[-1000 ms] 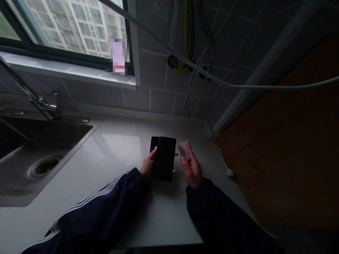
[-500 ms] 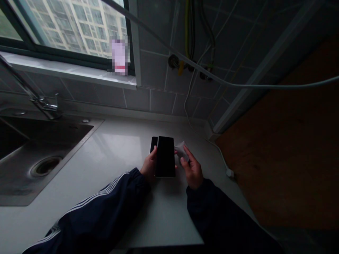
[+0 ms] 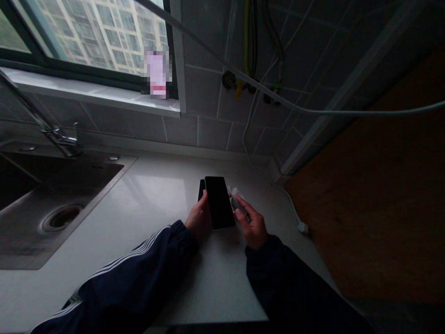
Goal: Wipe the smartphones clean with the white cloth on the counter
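My left hand (image 3: 198, 215) grips a black smartphone (image 3: 220, 204) by its left side, with the thumb on that edge and a fingertip showing at the right edge. Behind the phone's left edge a second dark, flat piece (image 3: 201, 188) sticks out; whether it is another phone or a cover I cannot tell. Close to the phone's right edge, my right hand (image 3: 252, 226) pinches a crumpled whitish tissue or cloth (image 3: 236, 191) between thumb and fingers. Both hands are over the white countertop (image 3: 153, 204).
To the left is a steel sink (image 3: 100, 197) with a chrome faucet (image 3: 60, 141). A white cable (image 3: 264, 175) runs down the wall to a plug (image 3: 303, 228) at the counter's right edge. Another cable (image 3: 330, 112) crosses above. A blurred pinkish item (image 3: 156, 74) stands on the windowsill.
The phone has tilted, its top leaning further left and its lower end shifting right. My right thumb and fingers have drawn closer around the whitish tissue or cloth.
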`<state>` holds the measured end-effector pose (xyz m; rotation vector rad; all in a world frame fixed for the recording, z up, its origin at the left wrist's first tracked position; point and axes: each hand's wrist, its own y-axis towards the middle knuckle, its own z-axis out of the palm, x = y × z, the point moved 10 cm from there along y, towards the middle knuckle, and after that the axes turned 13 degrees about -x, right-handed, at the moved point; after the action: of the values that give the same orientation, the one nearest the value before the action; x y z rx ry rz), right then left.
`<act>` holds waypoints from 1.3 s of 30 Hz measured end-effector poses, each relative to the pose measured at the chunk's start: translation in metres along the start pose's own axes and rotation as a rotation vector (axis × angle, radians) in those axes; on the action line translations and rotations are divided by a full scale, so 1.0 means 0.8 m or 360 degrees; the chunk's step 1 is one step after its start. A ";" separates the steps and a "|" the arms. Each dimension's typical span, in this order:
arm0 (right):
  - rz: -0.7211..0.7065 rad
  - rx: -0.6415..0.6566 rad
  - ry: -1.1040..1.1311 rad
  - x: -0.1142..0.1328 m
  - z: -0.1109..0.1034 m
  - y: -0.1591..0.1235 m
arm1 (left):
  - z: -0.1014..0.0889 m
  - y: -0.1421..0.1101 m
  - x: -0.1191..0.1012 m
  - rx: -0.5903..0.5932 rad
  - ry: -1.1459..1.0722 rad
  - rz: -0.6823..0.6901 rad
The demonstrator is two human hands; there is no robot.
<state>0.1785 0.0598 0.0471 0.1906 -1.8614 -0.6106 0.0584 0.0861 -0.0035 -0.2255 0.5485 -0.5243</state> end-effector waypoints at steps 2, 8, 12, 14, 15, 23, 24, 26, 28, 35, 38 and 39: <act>-0.0128 0.0042 -0.0097 0.009 0.002 -0.001 | -0.001 0.002 -0.002 0.0001 -0.0019 0.0033; -0.0821 0.0387 -0.0378 0.039 0.031 -0.026 | -0.013 0.006 -0.004 -0.0036 0.0073 0.0123; -0.0843 0.0316 -0.0466 0.034 0.028 -0.028 | -0.022 0.006 -0.018 -0.0134 0.0240 0.0377; -0.0746 0.0296 -0.0439 0.030 0.026 -0.025 | -0.022 0.005 -0.024 -0.0142 0.0321 0.0477; -0.0705 0.0279 -0.0418 0.029 0.024 -0.024 | -0.022 0.005 -0.025 -0.0138 0.0359 0.0489; 0.0299 -0.0171 0.0116 -0.031 -0.015 0.013 | -0.029 0.010 -0.027 -0.0115 0.0369 0.0475; 0.0500 -0.0215 0.0302 -0.044 -0.016 0.013 | -0.029 0.011 -0.027 -0.0107 0.0361 0.0469; 0.0860 -0.0313 0.0655 -0.066 -0.013 0.010 | -0.028 0.011 -0.028 -0.0103 0.0348 0.0454; 0.1115 -0.0363 0.0897 -0.078 -0.005 0.003 | -0.028 0.011 -0.029 -0.0133 0.0325 0.0431; 0.1375 -0.0157 0.1201 -0.068 0.026 -0.017 | -0.025 0.009 -0.027 -0.0134 0.0229 0.0292; 0.1453 0.0049 0.1258 -0.061 0.044 -0.028 | -0.014 0.006 -0.022 -0.0025 0.0100 0.0227; 0.1486 0.0112 0.1274 -0.059 0.050 -0.033 | -0.010 0.004 -0.021 0.0015 0.0050 0.0209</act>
<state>0.1555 0.0699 -0.0153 -0.3438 -1.0059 0.1842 0.0431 0.0972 -0.0037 -0.1711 0.5872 -0.4035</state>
